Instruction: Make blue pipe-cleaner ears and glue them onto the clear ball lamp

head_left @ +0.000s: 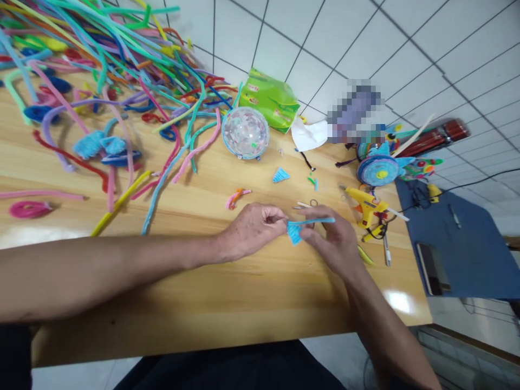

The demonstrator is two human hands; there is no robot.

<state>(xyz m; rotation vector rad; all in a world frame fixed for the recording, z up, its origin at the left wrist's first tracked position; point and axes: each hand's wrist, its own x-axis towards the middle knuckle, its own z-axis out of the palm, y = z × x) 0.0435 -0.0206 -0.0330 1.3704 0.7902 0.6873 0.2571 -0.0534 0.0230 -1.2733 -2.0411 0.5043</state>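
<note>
Between my two hands is a small blue pipe-cleaner triangle (294, 233), its point toward me and a loose blue strand (319, 220) running right along its top edge. My left hand (260, 230) pinches its left corner between thumb and fingertips. From the right, my right hand (331, 241) grips the piece, thumb against its side and fingers behind the strand. A second blue triangle (280, 175) lies flat on the wooden table beyond my hands. Scissors (304, 206) lie just behind my right hand, partly hidden by it.
A big heap of coloured pipe cleaners (122, 65) covers the far left. Behind my hands stand a clear dome (246, 132) and a green packet (268, 100). To the right are a yellow glue gun (365, 206), a round blue pipe-cleaner figure (377, 170) and a pen (387, 252).
</note>
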